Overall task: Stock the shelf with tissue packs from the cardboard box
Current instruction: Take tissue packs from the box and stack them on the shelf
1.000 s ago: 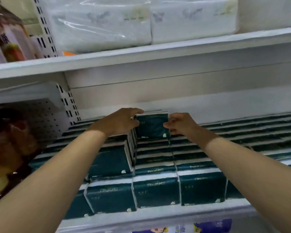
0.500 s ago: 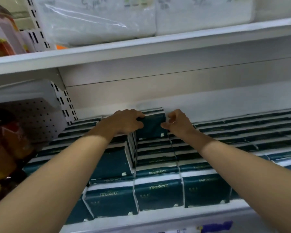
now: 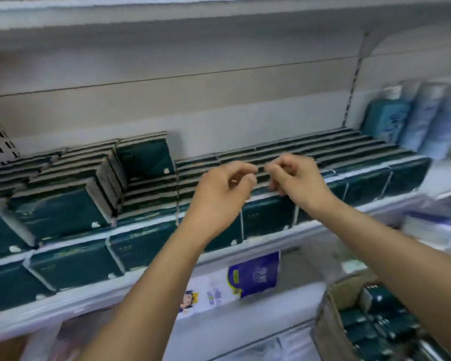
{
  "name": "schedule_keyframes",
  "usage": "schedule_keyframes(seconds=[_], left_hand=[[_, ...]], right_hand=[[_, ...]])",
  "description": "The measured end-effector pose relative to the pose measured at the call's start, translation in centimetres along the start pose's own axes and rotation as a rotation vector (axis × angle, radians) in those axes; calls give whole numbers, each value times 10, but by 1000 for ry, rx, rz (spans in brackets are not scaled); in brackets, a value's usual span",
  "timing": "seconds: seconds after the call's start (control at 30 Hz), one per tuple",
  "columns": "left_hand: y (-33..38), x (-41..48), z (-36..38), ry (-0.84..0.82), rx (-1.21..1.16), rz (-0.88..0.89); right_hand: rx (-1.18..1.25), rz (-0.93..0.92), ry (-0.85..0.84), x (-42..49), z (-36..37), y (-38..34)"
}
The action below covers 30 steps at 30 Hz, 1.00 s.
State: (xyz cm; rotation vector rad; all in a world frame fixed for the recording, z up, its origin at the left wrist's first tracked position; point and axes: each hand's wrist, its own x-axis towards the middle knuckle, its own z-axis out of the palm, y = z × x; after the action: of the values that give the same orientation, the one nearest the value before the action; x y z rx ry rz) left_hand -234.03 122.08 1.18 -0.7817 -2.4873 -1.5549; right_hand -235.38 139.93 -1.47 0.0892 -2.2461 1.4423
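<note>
You are holding both hands in the air in front of the shelf (image 3: 94,298), and neither is gripping anything. Your left hand (image 3: 223,196) is hanging with its fingers loosely curled and its thumb close to the forefinger, with nothing visible between them. Your right hand (image 3: 298,179) is hovering just beside it, fingers likewise loosely curled, the fingertips of the two hands nearly meeting. The frame is blurred, so whether they are actually touching cannot be told. The dark green tissue packs (image 3: 71,267) are lying in rows on the shelf, behind and below both hands and running out to either side of them. The single raised pack (image 3: 145,157) is standing upright on top of the rows, to the left of your left hand and farther back, apart from it. More stacked packs are sitting further left of that one. The cardboard box (image 3: 328,316) is sitting well below your right forearm, nearer to you than the hands, and the boxed packs (image 3: 380,324) inside it are lying well apart from either hand. A white and purple package (image 3: 253,274) is showing under the shelf edge, below your hands. Blue containers (image 3: 385,118) are standing far to the right of your right hand.
</note>
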Motion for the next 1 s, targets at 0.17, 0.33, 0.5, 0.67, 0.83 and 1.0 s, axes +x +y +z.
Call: schedule_keyframes(seconds=[0.17, 0.33, 0.5, 0.67, 0.83, 1.0], left_hand=[[-1, -40, 99, -237, -125, -108], [-31, -71, 187, -445, -95, -362], [-59, -97, 243, -545, 88, -482], [-74, -112, 277, -600, 260, -528], [-96, -127, 300, -674, 204, -571], [-109, -141, 310, -634, 252, -465]], right_hand=[[64, 38, 193, -54, -63, 37], [126, 229, 325, -115, -108, 79], [117, 471, 255, -177, -130, 127], [6, 687, 182, -227, -145, 185], [-355, 870, -118, -284, -162, 260], [-673, 990, -320, -337, -171, 309]])
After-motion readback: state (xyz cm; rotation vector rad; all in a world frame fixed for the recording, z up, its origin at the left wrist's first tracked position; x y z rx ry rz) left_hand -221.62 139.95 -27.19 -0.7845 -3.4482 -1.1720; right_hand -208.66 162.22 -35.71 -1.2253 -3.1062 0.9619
